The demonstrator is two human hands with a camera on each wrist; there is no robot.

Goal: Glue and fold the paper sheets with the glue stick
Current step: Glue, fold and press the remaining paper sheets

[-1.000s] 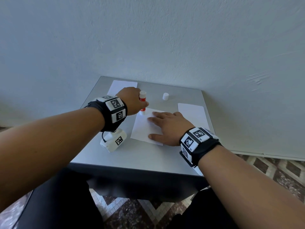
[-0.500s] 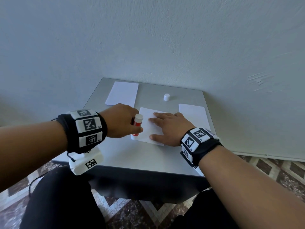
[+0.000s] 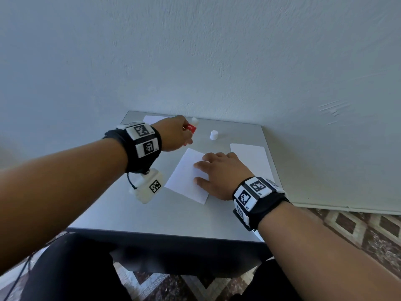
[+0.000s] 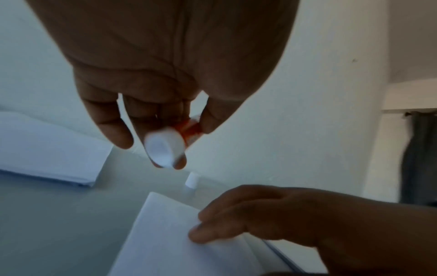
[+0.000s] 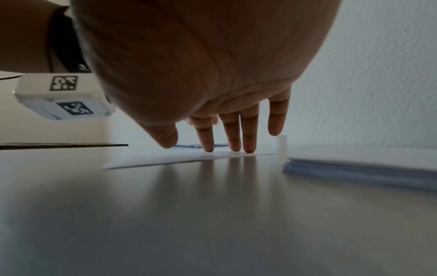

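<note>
Glue stick (image 3: 191, 129) held up in left hand (image 3: 173, 135), frame centre, above the table (image 3: 152, 213), uncapped.
Left fingers (image 4: 111, 127) curled round its red barrel, white end toward wrist cam. Paper sheet (image 3: 184, 174) just below, flat on table; right hand (image 3: 219, 174) on it, fingers (image 5: 248, 134) straight, tips pressing. White cap (image 3: 213, 135) upright right of stick. Paper stack (image 3: 249, 155) centre-right, another stack (image 4: 47, 149) at left in the left wrist view.
</note>
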